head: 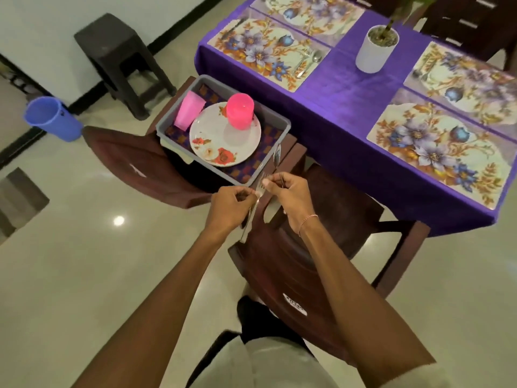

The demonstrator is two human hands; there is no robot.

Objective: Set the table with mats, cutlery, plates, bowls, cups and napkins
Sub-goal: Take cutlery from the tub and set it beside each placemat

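Grey plastic tray (pixel 279 127) on brown chair: floral white plate (pixel 221 138), two pink plastic cups (pixel 240 112). My left hand (pixel 228 204) pinches steel fork (pixel 253 208); right hand (pixel 288 191) pinches steel spoon (pixel 277 156), both just below tray.

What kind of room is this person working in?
Most likely a home dining room. A table under a purple tablecloth carries floral placemats, some already with cutlery, dark chairs stand round it, and a grey tray of plates and pink cups waits alongside.

Glossy pale tiled floor (pixel 84 261), white wall (pixel 42 37), a dark stool (pixel 123 57), and brown, seemingly plastic, chairs (pixel 293 275).
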